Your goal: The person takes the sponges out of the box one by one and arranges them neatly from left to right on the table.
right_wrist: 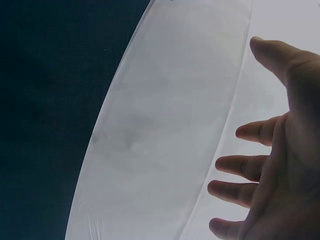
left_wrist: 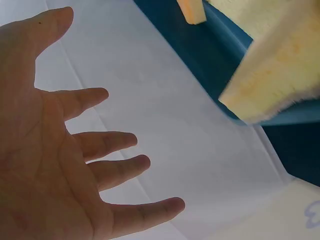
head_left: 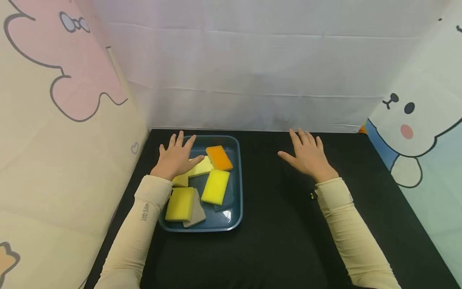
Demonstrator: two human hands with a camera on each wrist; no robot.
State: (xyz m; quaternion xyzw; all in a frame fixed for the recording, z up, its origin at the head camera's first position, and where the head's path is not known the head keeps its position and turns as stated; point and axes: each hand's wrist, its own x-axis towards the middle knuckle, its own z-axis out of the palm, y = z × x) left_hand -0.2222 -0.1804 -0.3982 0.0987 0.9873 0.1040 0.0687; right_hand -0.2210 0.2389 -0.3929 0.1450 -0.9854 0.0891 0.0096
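Note:
My left hand [head_left: 174, 160] is held over the left part of a blue tray [head_left: 236, 192], fingers spread and nothing in them. Inside the tray lie several sponges: an orange sponge [head_left: 219, 157] at the back right, a bright yellow sponge [head_left: 215, 187] in the middle, and a yellow sponge [head_left: 179, 204] at the front left over a grey one [head_left: 196, 210]. A paler yellow sponge [head_left: 202, 166] is partly hidden by the left hand. Out to the right, my right hand [head_left: 309, 158] hovers above the black table with straight, parted fingers, holding nothing.
The black table [head_left: 274, 241] carries the tray on its left side. A white cloth wall [head_left: 252, 72] stands along the back edge, and printed cartoon sheets hang at left [head_left: 72, 168] and right [head_left: 429, 132].

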